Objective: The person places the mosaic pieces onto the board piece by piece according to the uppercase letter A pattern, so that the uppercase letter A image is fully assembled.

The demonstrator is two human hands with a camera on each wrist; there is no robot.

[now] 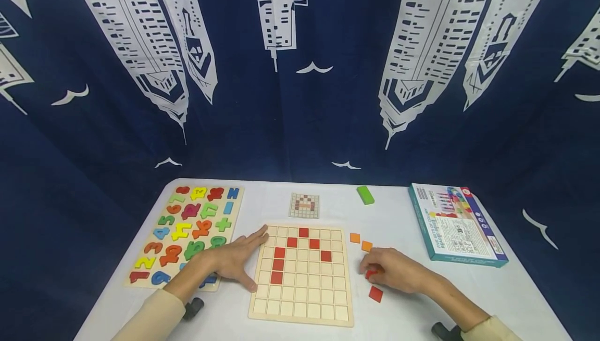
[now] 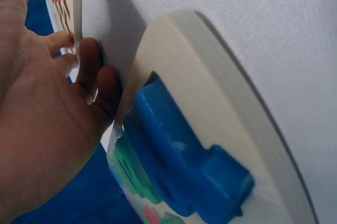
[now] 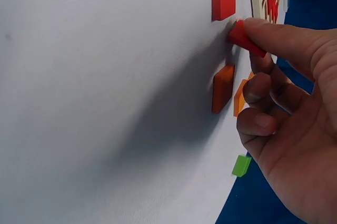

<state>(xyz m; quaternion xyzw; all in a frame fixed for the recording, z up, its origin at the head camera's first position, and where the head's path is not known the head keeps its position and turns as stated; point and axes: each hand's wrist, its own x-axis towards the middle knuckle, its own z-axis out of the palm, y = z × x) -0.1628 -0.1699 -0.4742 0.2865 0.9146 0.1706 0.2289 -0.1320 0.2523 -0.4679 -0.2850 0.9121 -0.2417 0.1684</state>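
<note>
A wooden grid board [image 1: 307, 295] lies in the middle of the table, with several red square tiles [image 1: 278, 265] set in its cells as a peak with a longer left side. My left hand [image 1: 232, 259] rests at the board's left edge, fingers and thumb spread. To the right of the board, my right hand [image 1: 398, 270] pinches a red tile [image 3: 245, 38] between thumb and fingers, tilted just off the tabletop. Another red tile [image 1: 375, 293] lies nearer me. Two orange tiles [image 1: 354, 238] lie beyond the right hand.
A small pattern card [image 1: 304, 205] lies behind the board. At left is a number puzzle board [image 1: 209, 285], partly under my left forearm; its blue piece [image 2: 174, 145] shows close up in the left wrist view. A green block [image 1: 365, 195] and a boxed set [image 1: 459, 226] are at back right.
</note>
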